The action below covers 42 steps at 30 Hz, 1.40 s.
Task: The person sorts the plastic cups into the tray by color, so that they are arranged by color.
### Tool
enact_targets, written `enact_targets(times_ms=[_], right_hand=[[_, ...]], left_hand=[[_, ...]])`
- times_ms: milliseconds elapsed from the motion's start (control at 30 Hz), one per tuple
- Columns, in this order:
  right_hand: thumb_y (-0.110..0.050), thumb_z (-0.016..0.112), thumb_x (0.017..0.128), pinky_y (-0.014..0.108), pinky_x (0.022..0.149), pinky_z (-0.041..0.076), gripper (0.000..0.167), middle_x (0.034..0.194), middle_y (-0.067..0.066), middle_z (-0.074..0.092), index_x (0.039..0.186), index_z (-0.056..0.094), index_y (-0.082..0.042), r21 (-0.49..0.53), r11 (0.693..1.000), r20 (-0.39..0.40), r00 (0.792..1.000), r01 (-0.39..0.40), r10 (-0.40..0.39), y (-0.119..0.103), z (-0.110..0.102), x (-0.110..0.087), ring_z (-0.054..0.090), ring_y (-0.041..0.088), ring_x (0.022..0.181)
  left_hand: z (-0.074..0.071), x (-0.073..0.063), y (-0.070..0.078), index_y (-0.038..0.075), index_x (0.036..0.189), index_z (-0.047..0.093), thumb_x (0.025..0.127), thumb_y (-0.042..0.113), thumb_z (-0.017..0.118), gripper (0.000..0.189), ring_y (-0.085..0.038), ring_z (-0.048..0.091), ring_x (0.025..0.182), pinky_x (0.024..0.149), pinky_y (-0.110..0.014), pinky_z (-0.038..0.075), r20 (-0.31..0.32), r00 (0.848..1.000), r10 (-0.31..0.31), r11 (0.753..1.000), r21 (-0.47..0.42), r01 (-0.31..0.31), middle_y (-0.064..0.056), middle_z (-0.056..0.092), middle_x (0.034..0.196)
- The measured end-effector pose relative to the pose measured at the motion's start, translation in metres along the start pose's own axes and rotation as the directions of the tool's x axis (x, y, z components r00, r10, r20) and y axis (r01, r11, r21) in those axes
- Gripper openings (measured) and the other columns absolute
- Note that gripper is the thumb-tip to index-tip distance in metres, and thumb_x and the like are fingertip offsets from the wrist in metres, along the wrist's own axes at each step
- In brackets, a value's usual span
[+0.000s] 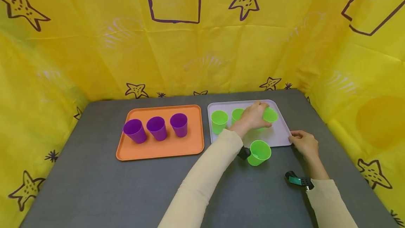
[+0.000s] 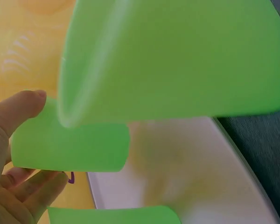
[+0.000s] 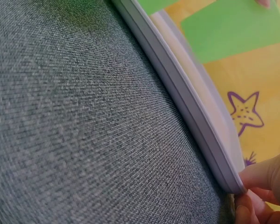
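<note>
My left hand [image 1: 254,116] grips a green cup [image 1: 270,115] by its sides, over the right part of the pale lilac tray [image 1: 278,134]. In the left wrist view, thumb and fingers lie on either side of this cup [image 2: 74,147]. My right hand [image 1: 305,144] pinches the tray's near right corner, the thumb on the rim [image 3: 235,179] and fingers below it. Upright on the tray's left part is a green cup [image 1: 219,121], and a second green cup [image 1: 237,114] is partly hidden behind my left hand. Another green cup [image 1: 259,153] is in front of the tray's near edge.
An orange tray [image 1: 164,149] to the left bears three purple cups, the left purple cup [image 1: 136,131] leaning slightly in view. Both trays lie on a dark grey table [image 1: 126,192]. A yellow patterned cloth [image 1: 205,55] rises behind and at both sides.
</note>
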State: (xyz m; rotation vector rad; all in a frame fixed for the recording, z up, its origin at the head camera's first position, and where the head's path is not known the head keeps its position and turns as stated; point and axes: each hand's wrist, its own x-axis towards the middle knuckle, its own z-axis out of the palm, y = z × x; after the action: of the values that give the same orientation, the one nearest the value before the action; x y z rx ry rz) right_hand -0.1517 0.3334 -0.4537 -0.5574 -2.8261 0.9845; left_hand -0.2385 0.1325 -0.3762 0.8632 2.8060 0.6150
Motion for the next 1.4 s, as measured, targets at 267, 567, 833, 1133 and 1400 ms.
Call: enact_targets(times_ms=[267, 567, 833, 1133, 1400], right_hand=[[-0.02, 0.059, 0.083, 0.022, 0.049, 0.044, 0.034, 0.086, 0.017, 0.069, 0.107, 0.064, 0.004, 0.019, 1.0, -0.007, 1.0, 0.0, 0.0, 0.001, 0.0, -0.001, 0.054, 0.003, 0.053], [-0.02, 0.059, 0.083, 0.023, 0.05, 0.043, 0.034, 0.084, 0.015, 0.068, 0.107, 0.064, 0.003, 0.016, 1.0, -0.005, 1.0, -0.007, 0.007, 0.001, 0.001, -0.001, 0.054, 0.005, 0.054], [-0.02, 0.06, 0.083, 0.022, 0.049, 0.044, 0.034, 0.084, 0.016, 0.068, 0.106, 0.064, 0.004, 0.031, 1.0, -0.006, 1.0, 0.005, -0.004, 0.0, 0.001, 0.0, 0.054, 0.002, 0.052], [-0.02, 0.059, 0.084, 0.022, 0.049, 0.046, 0.034, 0.086, 0.017, 0.068, 0.108, 0.063, 0.004, 0.027, 1.0, 0.013, 1.0, 0.006, -0.007, -0.001, 0.0, -0.001, 0.056, 0.004, 0.054], [-0.019, 0.059, 0.084, 0.022, 0.048, 0.046, 0.034, 0.086, 0.017, 0.068, 0.108, 0.063, 0.005, 0.028, 0.999, 0.0, 1.0, 0.016, -0.016, 0.001, 0.001, 0.0, 0.055, 0.004, 0.054]], left_hand=[[0.002, 0.0, -0.001, 0.018, 0.135, 0.046, 0.074, 0.044, 0.073, 0.071, -0.017, 0.052, 0.113, 0.091, -0.028, 0.046, 0.014, 1.0, 0.012, 0.99, 0.139, -0.014, -0.001, 0.046, 0.132], [0.005, 0.002, -0.006, 0.017, 0.132, 0.049, 0.075, 0.046, 0.071, 0.068, -0.016, 0.054, 0.108, 0.088, -0.028, 0.046, 0.009, 1.0, 0.008, 0.976, 0.218, -0.01, 0.001, 0.052, 0.124], [0.005, 0.003, -0.01, 0.018, 0.134, 0.047, 0.076, 0.05, 0.069, 0.07, -0.012, 0.052, 0.113, 0.095, -0.03, 0.041, 0.021, 1.0, 0.002, 0.956, 0.293, -0.008, 0.002, 0.053, 0.128], [-0.003, 0.002, -0.013, 0.019, 0.139, 0.04, 0.074, 0.051, 0.069, 0.078, -0.017, 0.045, 0.124, 0.107, -0.035, 0.031, 0.028, 0.999, 0.021, 0.96, 0.277, -0.028, 0.001, 0.046, 0.137], [-0.023, -0.011, -0.011, 0.021, 0.139, 0.041, 0.076, 0.051, 0.067, 0.074, -0.015, 0.046, 0.121, 0.104, -0.029, 0.035, 0.012, 0.996, 0.091, 0.971, 0.22, -0.092, 0.003, 0.046, 0.135]])
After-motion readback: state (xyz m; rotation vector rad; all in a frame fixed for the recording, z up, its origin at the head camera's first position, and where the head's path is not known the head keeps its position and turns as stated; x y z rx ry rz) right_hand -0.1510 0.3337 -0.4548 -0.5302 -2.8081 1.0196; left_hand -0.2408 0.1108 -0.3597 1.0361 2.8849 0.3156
